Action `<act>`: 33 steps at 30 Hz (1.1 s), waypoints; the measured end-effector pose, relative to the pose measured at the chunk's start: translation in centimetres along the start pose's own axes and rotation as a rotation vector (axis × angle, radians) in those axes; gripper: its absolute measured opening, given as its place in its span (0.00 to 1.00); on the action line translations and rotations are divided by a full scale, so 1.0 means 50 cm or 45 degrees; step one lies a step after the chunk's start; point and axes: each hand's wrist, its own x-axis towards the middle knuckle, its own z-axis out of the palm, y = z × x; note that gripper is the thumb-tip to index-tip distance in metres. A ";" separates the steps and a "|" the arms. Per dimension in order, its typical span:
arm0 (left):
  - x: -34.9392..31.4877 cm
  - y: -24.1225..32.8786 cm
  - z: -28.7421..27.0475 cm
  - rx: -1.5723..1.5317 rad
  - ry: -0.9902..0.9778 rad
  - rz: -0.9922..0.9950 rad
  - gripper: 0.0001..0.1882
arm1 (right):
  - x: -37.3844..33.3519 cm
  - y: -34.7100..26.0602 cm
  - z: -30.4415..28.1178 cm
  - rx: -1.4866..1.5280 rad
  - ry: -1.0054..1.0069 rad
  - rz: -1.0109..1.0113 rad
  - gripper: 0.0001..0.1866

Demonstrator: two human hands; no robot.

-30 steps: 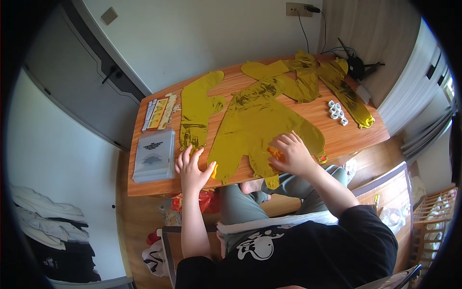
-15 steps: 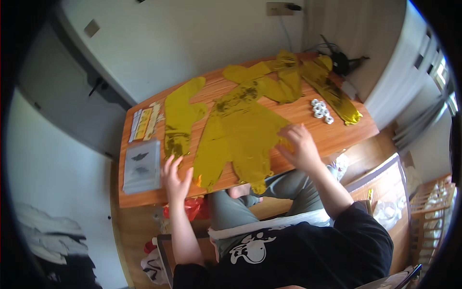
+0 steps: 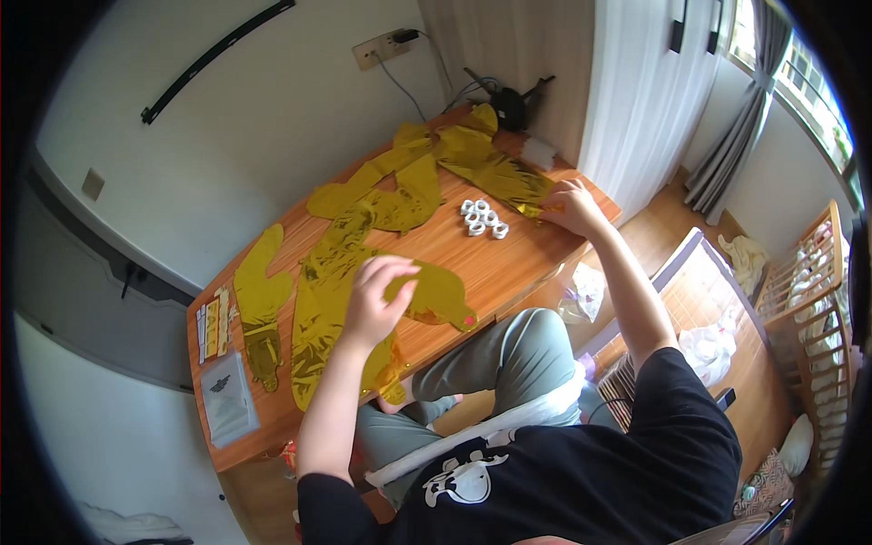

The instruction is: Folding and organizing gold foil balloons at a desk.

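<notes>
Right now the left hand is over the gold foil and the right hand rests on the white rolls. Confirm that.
Not quite. The head view shows the right hand at the far gold foil by the table's edge, beside the white rolls, not on them. The left hand is over the near gold foil, as stated.

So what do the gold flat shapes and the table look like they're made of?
The gold shapes look like thin metallic foil film: shiny, crinkled, with bright glints. The table looks like wood or wood-look laminate: orange-brown with a smooth surface; the grain is too faint to tell which.
</notes>
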 end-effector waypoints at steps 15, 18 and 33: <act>0.363 -0.045 0.430 0.320 -0.373 0.130 0.16 | -0.012 0.033 0.039 0.212 0.230 0.113 0.11; 0.386 -0.057 0.439 0.352 -0.531 0.105 0.10 | -0.009 0.033 0.040 0.228 0.278 0.093 0.11; 0.395 -0.087 0.463 -0.002 -0.284 0.063 0.07 | -0.009 0.040 0.017 0.511 0.227 0.304 0.10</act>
